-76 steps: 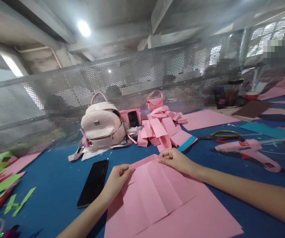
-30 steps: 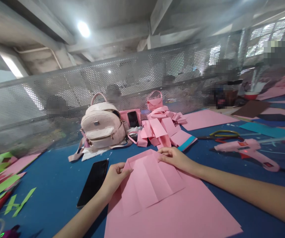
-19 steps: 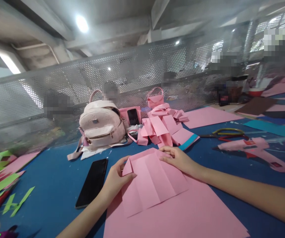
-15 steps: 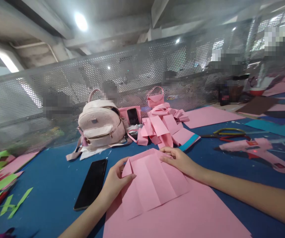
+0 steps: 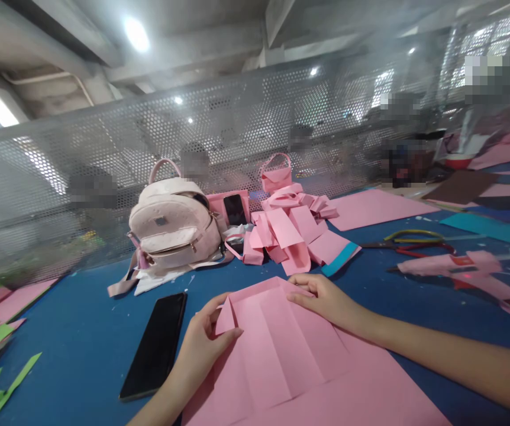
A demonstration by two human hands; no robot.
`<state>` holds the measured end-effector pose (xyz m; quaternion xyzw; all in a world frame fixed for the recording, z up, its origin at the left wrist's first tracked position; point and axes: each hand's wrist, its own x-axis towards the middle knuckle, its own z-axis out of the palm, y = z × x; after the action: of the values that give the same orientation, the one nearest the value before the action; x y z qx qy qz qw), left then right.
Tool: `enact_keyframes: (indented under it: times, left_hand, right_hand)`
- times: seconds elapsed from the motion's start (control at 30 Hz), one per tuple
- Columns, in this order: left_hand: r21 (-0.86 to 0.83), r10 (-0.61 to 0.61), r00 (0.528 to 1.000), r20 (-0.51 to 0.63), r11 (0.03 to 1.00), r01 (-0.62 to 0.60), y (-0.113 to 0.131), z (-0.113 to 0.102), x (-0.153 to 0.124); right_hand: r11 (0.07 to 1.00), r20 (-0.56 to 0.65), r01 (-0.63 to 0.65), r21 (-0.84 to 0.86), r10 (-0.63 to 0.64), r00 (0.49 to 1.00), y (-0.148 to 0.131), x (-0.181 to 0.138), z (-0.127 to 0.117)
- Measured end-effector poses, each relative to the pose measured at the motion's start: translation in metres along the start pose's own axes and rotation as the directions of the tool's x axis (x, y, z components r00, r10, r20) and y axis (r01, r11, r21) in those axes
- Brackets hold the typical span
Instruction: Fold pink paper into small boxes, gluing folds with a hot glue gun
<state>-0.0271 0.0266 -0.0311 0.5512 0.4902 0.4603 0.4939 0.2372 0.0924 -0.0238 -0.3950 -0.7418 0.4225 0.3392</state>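
A creased pink paper sheet [image 5: 277, 343] with a folded far edge and a folded left corner is held between my two hands. My left hand [image 5: 213, 331] pinches its left corner, thumb on top and fingers behind. At the far right corner, my right hand [image 5: 319, 296] grips the folded edge between thumb and fingers. Beneath lies a larger flat pink sheet [image 5: 383, 390]. A black phone [image 5: 155, 343] rests just left of my left hand.
Behind stand a pale backpack [image 5: 175, 222] and a heap of folded pink paper pieces [image 5: 286, 228]. To the right lie scissors [image 5: 415, 238] and a pink glue gun [image 5: 468, 269]. Green paper strips [image 5: 15, 384] are at the left; a perforated metal screen [image 5: 237, 130] runs along the back.
The view has shifted slightly, so the paper and both hands appear a little lower. Both hands keep the same hold on the creased paper.
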Motion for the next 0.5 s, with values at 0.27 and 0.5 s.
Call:
enact_keyframes:
  times: [0.27, 0.5]
  left_hand:
    - [-0.009, -0.022, 1.0, -0.005, 1.0, 0.022, -0.004, -0.003, 0.01]
    - [-0.014, -0.063, 0.998, -0.018, 0.998, 0.063, -0.003, -0.005, 0.017]
  right_hand:
    - [0.997, 0.018, -0.019, -0.08, 0.02, 1.0, 0.005, 0.009, 0.0]
    - [0.991, 0.04, -0.028, -0.133, 0.034, 0.999, 0.007, 0.018, 0.001]
